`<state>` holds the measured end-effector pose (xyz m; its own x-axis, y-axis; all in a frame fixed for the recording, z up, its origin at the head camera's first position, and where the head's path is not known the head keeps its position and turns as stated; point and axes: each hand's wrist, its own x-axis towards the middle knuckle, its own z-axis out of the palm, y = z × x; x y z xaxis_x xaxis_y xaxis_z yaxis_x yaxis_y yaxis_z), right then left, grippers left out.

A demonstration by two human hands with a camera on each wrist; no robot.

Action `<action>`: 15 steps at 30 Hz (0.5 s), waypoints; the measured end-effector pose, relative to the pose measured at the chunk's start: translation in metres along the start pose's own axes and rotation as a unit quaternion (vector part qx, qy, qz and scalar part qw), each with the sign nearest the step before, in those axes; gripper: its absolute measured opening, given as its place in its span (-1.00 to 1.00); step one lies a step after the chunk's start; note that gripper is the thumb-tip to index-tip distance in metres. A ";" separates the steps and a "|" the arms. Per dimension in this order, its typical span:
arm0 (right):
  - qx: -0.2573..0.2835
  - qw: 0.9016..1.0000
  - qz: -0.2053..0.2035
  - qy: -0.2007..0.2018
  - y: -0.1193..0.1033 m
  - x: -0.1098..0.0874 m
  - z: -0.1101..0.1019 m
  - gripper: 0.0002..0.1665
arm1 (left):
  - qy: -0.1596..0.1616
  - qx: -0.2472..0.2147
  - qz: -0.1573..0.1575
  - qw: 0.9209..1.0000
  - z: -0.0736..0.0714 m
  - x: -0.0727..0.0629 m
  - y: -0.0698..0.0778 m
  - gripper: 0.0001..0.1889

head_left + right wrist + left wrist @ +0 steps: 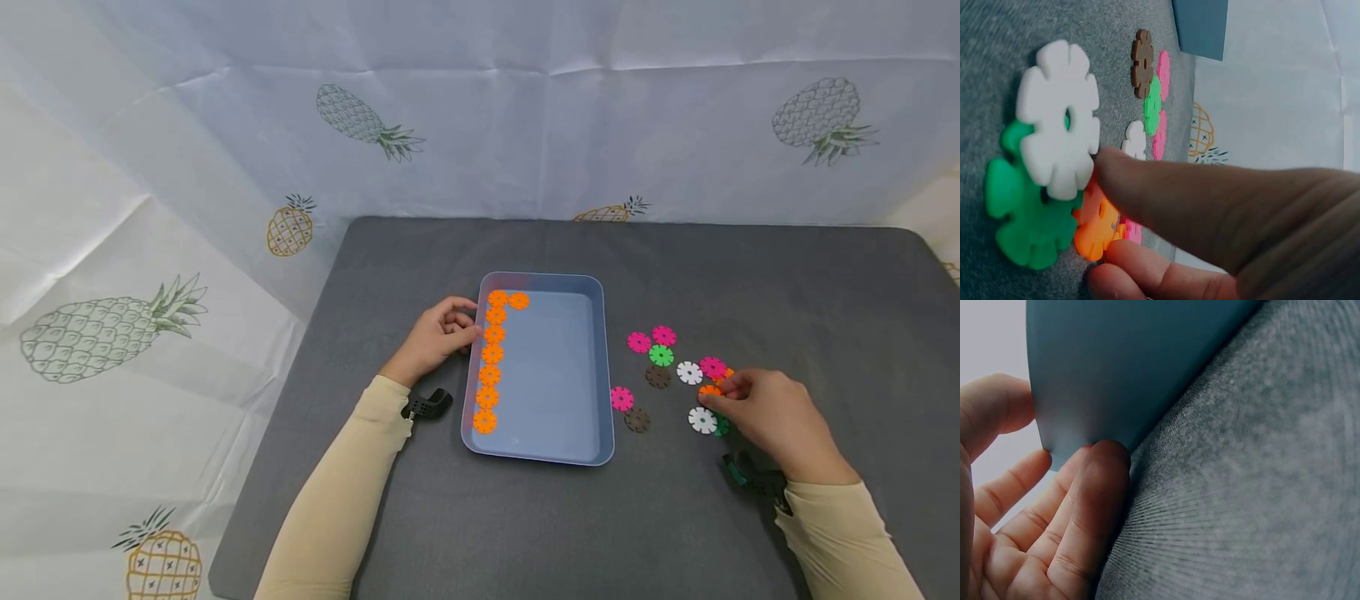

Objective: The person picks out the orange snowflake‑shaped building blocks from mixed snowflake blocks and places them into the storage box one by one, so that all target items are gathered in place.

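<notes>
A shallow blue-grey tray (540, 450) lies on the table, with a column of orange notched discs (491, 354) along its left side and one more beside the top. My left hand (442, 333) holds the tray's left edge; in the left wrist view its fingertips touch the tray wall (1104, 375). To the right of the tray, my right hand (772, 412) pinches an orange notched disc (708, 392) between thumb and fingers. Close by are a white disc (1057, 119) lying over a dark green disc (1029, 231), and a pink disc (712, 367).
Between the tray and my right hand lie loose discs: pink (639, 342), light green (661, 355), brown (657, 377) and white (689, 372). The dark grey table (525, 533) meets a pale pineapple-print cloth (480, 142) behind.
</notes>
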<state>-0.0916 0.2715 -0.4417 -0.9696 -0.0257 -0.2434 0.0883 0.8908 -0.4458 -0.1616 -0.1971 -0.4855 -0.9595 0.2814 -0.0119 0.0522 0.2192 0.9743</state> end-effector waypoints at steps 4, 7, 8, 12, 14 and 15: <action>-0.001 1.000 0.021 -0.013 0.000 -0.001 -0.002 -0.42 | -0.002 0.002 0.004 1.000 0.000 0.000 -0.001 -0.55; 0.000 1.000 0.023 -0.018 0.000 -0.001 -0.002 -0.38 | -0.003 0.003 0.005 1.000 0.000 0.000 -0.001 -0.55; 0.002 1.000 0.022 -0.019 0.001 0.000 -0.003 -0.37 | -0.002 0.003 0.006 1.000 0.000 0.000 -0.001 -0.55; 0.012 1.000 0.014 -0.017 0.001 0.002 0.000 -0.42 | -0.001 0.002 0.007 1.000 -0.001 0.000 -0.001 -0.55; 0.017 1.000 0.011 -0.014 0.001 0.003 0.002 -0.45 | -0.002 0.002 0.007 1.000 -0.001 0.001 -0.001 -0.55; 0.019 1.000 0.008 -0.010 0.002 0.002 0.003 -0.47 | -0.002 0.001 0.006 1.000 -0.001 0.001 -0.002 -0.55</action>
<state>-0.0929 0.2717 -0.4455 -0.9631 -0.0222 -0.2683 0.1118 0.8736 -0.4736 -0.1626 -0.1979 -0.4870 -0.9576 0.2881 -0.0004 0.0653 0.2183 0.9737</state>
